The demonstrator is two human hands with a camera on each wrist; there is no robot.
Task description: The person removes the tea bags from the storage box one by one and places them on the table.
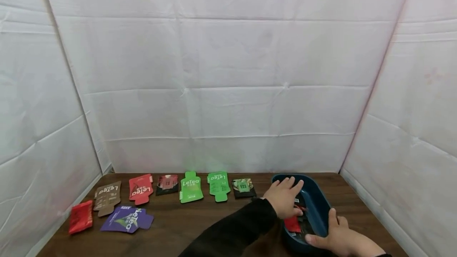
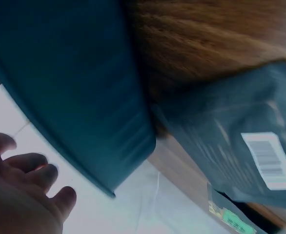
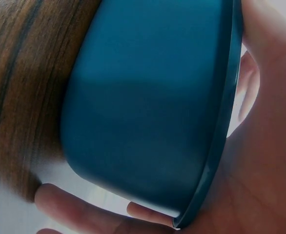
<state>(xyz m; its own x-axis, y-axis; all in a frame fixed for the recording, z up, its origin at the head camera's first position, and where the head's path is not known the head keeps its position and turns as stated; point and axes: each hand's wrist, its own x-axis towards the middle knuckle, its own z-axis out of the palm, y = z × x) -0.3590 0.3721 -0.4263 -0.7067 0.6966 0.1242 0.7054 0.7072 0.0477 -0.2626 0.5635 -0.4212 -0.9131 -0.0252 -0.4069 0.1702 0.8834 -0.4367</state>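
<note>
A deep blue plastic container [image 1: 315,197] stands at the right of the table. My left hand [image 1: 283,199] is over its left side, fingers spread and thumb pointing inside. In the left wrist view, that hand [image 2: 23,185] shows with loosely bent fingers beyond the rim. A red packet [image 1: 292,224] and dark packets lie inside the container, partly hidden by the hand. My right hand [image 1: 339,235] grips the container's near right rim; in the right wrist view its fingers [image 3: 84,209] wrap around the outside of the wall.
Several flat tea sachet sleeves, such as a green one [image 1: 219,185] and a purple one [image 1: 125,219], lie across the wooden table [image 1: 171,235]. A red packet [image 1: 81,216] is at far left. Beside the container lies a dark barcoded packet [image 2: 226,131]. White sheets [image 1: 228,70] enclose the table.
</note>
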